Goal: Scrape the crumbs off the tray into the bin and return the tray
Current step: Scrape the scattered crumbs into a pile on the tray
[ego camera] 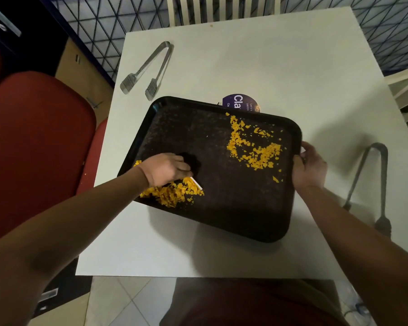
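Black plastic tray (221, 184) lies askew on the white table (292, 67), orange crumbs (254, 147) scattered. Right hand (310, 164) grips its right rim; left hand (166, 169) holds a white scraper (196, 183) against a crumb pile. Tray looks stiff, light, slick: carry level by opposite rims.

one tray (221, 208), two tongs (148, 67) (372, 184), two crumb piles (172, 192) (254, 144), two hands (167, 169) (310, 168)
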